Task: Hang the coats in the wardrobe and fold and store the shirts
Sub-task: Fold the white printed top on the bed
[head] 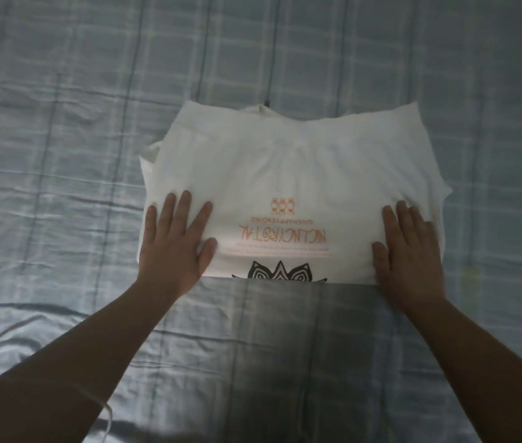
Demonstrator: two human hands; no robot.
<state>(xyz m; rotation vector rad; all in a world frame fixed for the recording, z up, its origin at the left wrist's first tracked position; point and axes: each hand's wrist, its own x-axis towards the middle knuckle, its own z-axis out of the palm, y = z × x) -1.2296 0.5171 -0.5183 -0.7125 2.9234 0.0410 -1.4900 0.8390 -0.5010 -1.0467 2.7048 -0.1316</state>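
Head view shows your left hand [175, 243] and right hand [408, 251] both flat, fingers straight and slightly spread, pressing down on a folded white T-shirt [294, 174] without gripping it. Your left palm covers its near-left corner, your right palm its near-right corner. Between your hands, orange lettering [282, 233] reads upside down, with a black lotus print [280, 271] at the near fold. Beyond your fingertips the collar end lies on the pale blue checked bedsheet [61, 123].
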